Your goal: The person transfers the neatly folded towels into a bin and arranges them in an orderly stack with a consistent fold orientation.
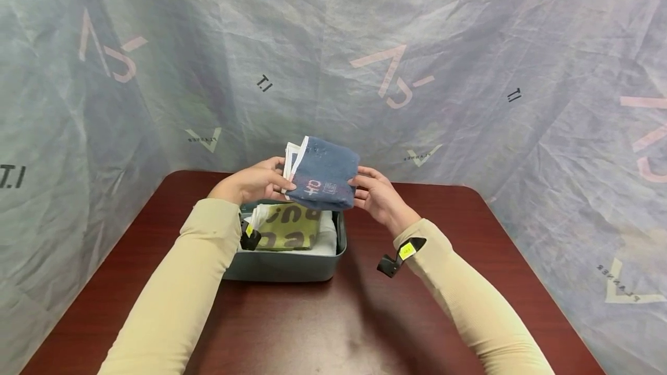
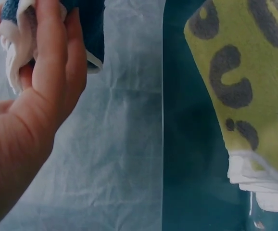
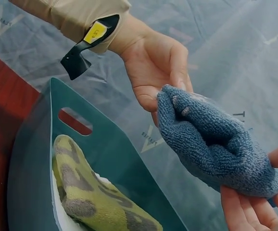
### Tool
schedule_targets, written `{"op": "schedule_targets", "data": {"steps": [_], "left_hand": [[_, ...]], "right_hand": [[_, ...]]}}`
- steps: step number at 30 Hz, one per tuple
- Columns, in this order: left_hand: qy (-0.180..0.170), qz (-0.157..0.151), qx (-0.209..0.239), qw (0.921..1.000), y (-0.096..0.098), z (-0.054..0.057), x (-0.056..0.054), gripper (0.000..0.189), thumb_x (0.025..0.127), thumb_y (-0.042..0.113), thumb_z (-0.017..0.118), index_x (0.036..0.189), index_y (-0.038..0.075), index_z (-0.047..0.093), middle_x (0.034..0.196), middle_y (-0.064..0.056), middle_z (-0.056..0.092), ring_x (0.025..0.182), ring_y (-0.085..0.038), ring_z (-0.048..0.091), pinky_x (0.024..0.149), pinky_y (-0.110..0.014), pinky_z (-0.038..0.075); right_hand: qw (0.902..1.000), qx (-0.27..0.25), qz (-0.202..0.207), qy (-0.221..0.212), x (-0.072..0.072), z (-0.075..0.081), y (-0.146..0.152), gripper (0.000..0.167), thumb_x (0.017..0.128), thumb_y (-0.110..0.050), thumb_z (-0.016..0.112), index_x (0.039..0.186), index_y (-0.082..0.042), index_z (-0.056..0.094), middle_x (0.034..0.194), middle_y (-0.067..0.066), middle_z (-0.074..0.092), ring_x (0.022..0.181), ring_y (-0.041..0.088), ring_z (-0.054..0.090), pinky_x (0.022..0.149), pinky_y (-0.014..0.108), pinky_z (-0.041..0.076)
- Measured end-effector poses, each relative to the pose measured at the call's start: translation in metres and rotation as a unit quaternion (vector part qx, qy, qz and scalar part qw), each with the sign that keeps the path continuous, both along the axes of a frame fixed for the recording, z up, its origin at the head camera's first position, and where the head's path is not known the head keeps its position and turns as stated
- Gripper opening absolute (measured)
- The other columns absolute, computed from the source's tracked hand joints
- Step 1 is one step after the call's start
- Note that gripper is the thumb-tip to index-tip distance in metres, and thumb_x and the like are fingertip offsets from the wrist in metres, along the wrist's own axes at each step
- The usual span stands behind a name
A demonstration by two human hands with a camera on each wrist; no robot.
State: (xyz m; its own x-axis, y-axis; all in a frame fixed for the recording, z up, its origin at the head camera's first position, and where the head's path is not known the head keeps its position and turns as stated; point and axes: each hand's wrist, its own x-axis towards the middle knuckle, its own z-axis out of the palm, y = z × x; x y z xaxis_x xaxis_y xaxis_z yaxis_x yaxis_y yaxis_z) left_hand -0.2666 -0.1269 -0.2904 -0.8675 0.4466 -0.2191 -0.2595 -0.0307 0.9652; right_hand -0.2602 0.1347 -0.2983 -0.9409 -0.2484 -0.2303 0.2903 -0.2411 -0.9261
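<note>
A folded blue towel (image 1: 327, 169) with white edging and pale lettering is held up above a grey-green bin (image 1: 283, 268). My left hand (image 1: 255, 182) pinches its white-edged side, thumb on top and fingers beneath. At the opposite edge, my right hand (image 1: 380, 198) grips the towel between thumb and fingers. The right wrist view shows the thick terry folds of the towel (image 3: 216, 144) between both hands. Inside the bin lies a folded yellow-green towel (image 1: 289, 227) with dark grey shapes, next to white cloth (image 1: 326, 236).
The bin stands on a dark red-brown table (image 1: 417, 305), and its end wall has a handle slot, seen in the right wrist view. A grey printed sheet (image 1: 323, 74) hangs behind and along both sides. Each sleeve carries a small black wrist camera (image 1: 398, 256).
</note>
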Motion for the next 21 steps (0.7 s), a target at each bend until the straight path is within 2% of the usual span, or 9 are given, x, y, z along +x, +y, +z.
{"op": "schedule_targets", "data": {"steps": [8, 15, 21], "left_hand": [[-0.001, 0.008, -0.009, 0.9999, -0.007, -0.003, 0.003, 0.066, 0.086, -0.014, 0.051, 0.139, 0.004, 0.016, 0.108, -0.015, 0.048, 0.076, -0.017, 0.061, 0.068, -0.031, 0.053], [-0.001, 0.005, -0.015, 0.9999, -0.011, -0.003, 0.005, 0.063, 0.086, -0.014, 0.051, 0.136, 0.003, 0.018, 0.106, -0.014, 0.048, 0.075, -0.016, 0.060, 0.068, -0.031, 0.053], [-0.012, -0.002, -0.045, 0.9989, -0.015, -0.010, 0.006, 0.064, 0.085, -0.014, 0.052, 0.136, 0.001, 0.016, 0.109, -0.016, 0.045, 0.078, -0.017, 0.058, 0.073, -0.036, 0.052]], "right_hand": [[0.9999, -0.010, 0.006, -0.005, -0.002, -0.005, -0.006, 0.053, 0.091, -0.002, 0.050, 0.140, -0.009, 0.032, 0.102, 0.009, 0.051, 0.065, 0.015, 0.058, 0.063, 0.029, 0.051], [0.9999, -0.006, 0.010, -0.008, -0.003, -0.008, -0.010, 0.055, 0.090, -0.001, 0.052, 0.140, -0.010, 0.032, 0.110, 0.010, 0.048, 0.068, 0.016, 0.058, 0.064, 0.029, 0.051], [0.9997, 0.006, 0.009, -0.022, -0.005, -0.020, -0.016, 0.057, 0.087, 0.001, 0.054, 0.140, -0.009, 0.034, 0.110, 0.010, 0.048, 0.065, 0.015, 0.055, 0.061, 0.027, 0.047]]}}
